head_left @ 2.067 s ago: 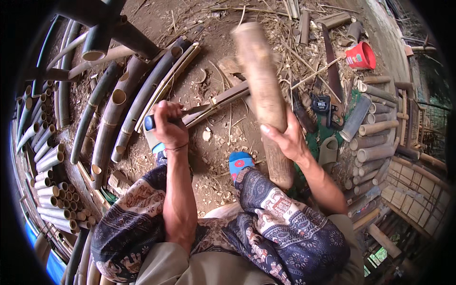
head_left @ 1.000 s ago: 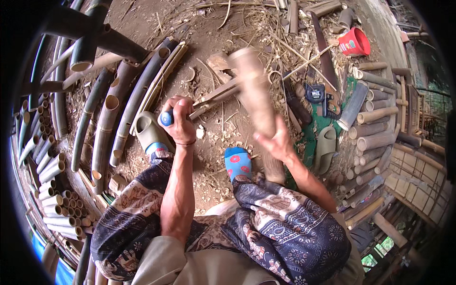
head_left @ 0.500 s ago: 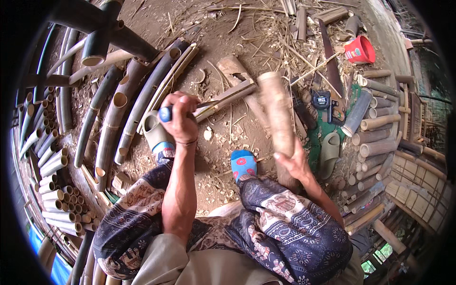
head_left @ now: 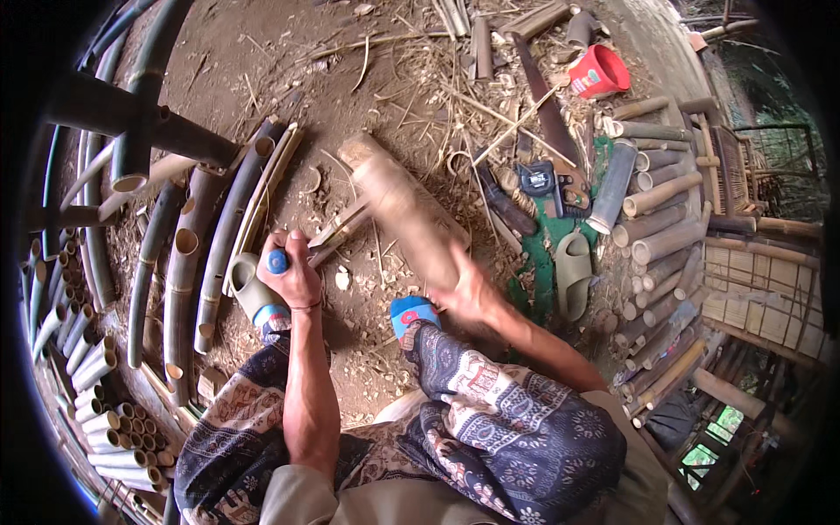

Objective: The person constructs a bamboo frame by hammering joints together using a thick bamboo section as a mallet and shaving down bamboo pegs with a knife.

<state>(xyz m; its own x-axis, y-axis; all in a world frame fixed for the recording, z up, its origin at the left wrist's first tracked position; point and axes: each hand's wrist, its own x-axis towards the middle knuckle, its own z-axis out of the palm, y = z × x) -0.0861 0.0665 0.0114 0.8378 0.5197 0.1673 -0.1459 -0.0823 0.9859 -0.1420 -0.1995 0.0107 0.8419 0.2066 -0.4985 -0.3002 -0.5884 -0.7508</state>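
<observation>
My left hand (head_left: 295, 278) is closed around a blue-handled knife (head_left: 276, 261), the handle's end facing up. Its blade is mostly out of sight beside a split bamboo piece (head_left: 343, 222) that slants over the ground. With my right hand (head_left: 472, 293) I grip the lower end of a thick wooden club (head_left: 398, 206), blurred by motion. The club's upper part lies across the far end of the bamboo piece in the picture, covering it; whether they touch I cannot tell. A larger piece of wood or bamboo shows partly behind the club.
Bamboo poles (head_left: 232, 232) lie at the left, near stacked cut tubes (head_left: 109, 437). More tubes (head_left: 665, 249) line the right side. A saw (head_left: 542, 96), red bucket (head_left: 599, 72), tape measure (head_left: 536, 178) and loose sandal (head_left: 573, 276) lie on the right. Shavings litter the ground.
The club has swung from nearly upright to a leftward slant over the bamboo piece, my right hand moving left with it. My left hand keeps its grip. The whole view has shifted toward the right.
</observation>
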